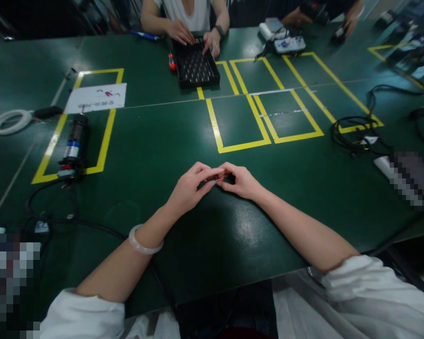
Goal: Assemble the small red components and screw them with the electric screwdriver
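My left hand (191, 188) and my right hand (240, 181) meet fingertip to fingertip over the green table (155, 141), near its front middle. Both pinch a tiny part (216, 178) between them; it is too small and dark to name. A pale bangle (143, 241) sits on my left wrist. White sleeves cover both upper arms.
A black cylindrical device (74, 146) with a cable lies in a yellow-taped box at left, beside a white sheet (96, 97) and a white ring (7, 120). Across the table a person's hands rest on a black gridded tray (195, 66). Coiled black cables (353, 132) lie at right.
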Available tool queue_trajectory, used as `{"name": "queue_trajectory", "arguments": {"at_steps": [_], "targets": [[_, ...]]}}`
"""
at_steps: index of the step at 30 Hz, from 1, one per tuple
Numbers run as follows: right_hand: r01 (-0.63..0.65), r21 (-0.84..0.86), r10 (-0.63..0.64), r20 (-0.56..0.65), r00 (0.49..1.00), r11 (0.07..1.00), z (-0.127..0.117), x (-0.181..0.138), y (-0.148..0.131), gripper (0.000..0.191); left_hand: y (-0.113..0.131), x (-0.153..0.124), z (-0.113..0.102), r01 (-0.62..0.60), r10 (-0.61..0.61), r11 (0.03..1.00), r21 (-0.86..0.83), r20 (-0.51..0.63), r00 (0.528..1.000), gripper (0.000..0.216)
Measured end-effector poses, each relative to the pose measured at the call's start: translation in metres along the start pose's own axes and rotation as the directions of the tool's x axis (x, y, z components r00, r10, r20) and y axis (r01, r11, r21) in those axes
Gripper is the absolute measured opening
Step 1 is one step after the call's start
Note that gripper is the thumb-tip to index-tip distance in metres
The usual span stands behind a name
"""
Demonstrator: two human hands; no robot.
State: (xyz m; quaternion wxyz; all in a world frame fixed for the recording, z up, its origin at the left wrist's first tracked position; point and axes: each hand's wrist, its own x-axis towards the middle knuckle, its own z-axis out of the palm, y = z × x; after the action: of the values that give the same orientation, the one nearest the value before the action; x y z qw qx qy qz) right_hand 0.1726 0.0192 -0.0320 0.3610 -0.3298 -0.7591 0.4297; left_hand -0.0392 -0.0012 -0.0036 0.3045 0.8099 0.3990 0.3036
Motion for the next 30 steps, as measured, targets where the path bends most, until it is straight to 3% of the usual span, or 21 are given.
{"name": "queue_trajectory", "arguments": {"at_steps": [3, 8, 16, 20, 23, 30], "targets": [[-0.011, 0.029, 0.011, -0.001, 1.000, 1.000, -0.0006, -0.0001, -0.0005, 0.017, -0.0008, 0.0003, -0.0006, 0.006, -0.006, 0.999, 0.032, -0.017, 1.000, 0.025], [-0.061, 0.086, 0.062, -0.012, 0.998, 0.994, -0.0021, 0.0004, -0.0008, 0.018, -0.0051, 0.0011, 0.0015, 0.047, -0.053, 0.997, -0.056, -0.097, 0.994, 0.023], [-0.070, 0.187, 0.074, -0.013, 0.997, 0.980, -0.0017, -0.0005, 0.0008, 0.023, -0.0035, 0.0036, 0.0029, 0.238, -0.257, 0.938, -0.254, -0.044, 0.965, 0.026], [-0.005, 0.130, 0.006, -0.012, 1.000, 0.992, -0.0002, -0.0011, 0.0009, 0.027, -0.0072, 0.0026, 0.0046, 0.323, -0.339, 0.877, -0.356, 0.019, 0.941, 0.033], [0.008, 0.090, -0.009, 0.002, 1.000, 0.996, 0.0004, -0.0013, 0.0009, 0.018, -0.0084, 0.0026, 0.0049, 0.332, -0.345, 0.872, -0.359, 0.029, 0.938, 0.033], [-0.004, 0.049, 0.006, -0.047, 0.999, 0.999, -0.0003, -0.0001, 0.0004, 0.016, -0.0065, 0.0031, 0.0046, 0.274, -0.284, 0.906, -0.322, 0.015, 0.959, 0.029]]}}
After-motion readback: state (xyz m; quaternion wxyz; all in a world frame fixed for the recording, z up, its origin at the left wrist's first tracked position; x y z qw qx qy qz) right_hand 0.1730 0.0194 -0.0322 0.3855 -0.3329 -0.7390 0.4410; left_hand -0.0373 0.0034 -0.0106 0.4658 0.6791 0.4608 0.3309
